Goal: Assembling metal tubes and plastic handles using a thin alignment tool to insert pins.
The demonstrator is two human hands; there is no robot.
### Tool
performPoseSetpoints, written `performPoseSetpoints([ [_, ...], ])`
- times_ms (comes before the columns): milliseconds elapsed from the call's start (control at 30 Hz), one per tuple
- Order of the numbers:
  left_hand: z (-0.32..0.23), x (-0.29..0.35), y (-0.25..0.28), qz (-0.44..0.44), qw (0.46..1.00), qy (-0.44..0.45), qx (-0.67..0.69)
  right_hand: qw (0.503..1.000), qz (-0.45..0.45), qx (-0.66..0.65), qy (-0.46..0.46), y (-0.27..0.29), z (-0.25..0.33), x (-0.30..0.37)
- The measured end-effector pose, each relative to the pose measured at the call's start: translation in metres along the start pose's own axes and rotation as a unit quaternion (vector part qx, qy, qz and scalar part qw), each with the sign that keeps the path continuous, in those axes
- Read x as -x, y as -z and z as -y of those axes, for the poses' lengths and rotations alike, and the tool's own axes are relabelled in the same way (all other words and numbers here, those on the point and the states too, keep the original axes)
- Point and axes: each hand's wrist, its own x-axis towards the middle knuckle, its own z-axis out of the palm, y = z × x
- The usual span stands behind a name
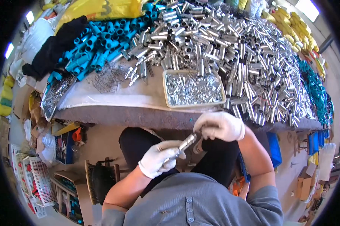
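Note:
Over my lap, my left hand (160, 158), in a white glove, is wrapped round a shiny metal tube-shaped part (187, 142). The part tilts up toward the right, its upper end darker than the rest. My right hand (223, 127), also gloved in white, is at that upper end with its fingers curled and their tips pressed together. Whatever sits between those fingertips is too small and blurred to name. Just beyond the right hand, on the table, stands a cream-rimmed tray (196, 107) full of small metal pieces.
A large heap of shiny metal tubes (249, 71) covers the table's middle and right. Teal tubes (106, 39) lie at the left, near tangled thin wire springs (108, 77) and another metal-filled tray (47, 109). The table's padded edge (121, 116) runs before my knees. A stool (102, 180) stands low left.

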Motion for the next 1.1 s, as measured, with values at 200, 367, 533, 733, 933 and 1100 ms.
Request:
performPoseSetpoints([
  [200,-0.008,0.002,-0.015,-0.005,0.997,-0.047,-0.064,0.992,0.107,-0.029,-0.065,-0.037,0.005,-0.024],
  [367,-0.011,0.005,0.024,-0.025,0.998,-0.036,-0.047,0.965,0.167,0.172,0.108,-0.008,0.013,-0.081],
  [533,-0.023,-0.003,0.041,-0.064,0.993,-0.099,0.016,0.883,-0.175,0.413,0.136,0.085,0.024,-0.245],
  [733,-0.014,0.001,0.053,-0.078,0.989,-0.105,0.072,0.879,-0.124,0.448,0.109,0.082,0.034,-0.396],
  [933,-0.007,0.005,0.063,-0.145,0.982,-0.119,-0.019,0.843,-0.013,0.536,0.045,0.020,0.033,-0.422],
  [1100,-0.018,0.012,0.060,-0.172,0.972,-0.158,0.000,0.685,-0.168,0.692,0.154,0.038,0.039,-0.402],
])
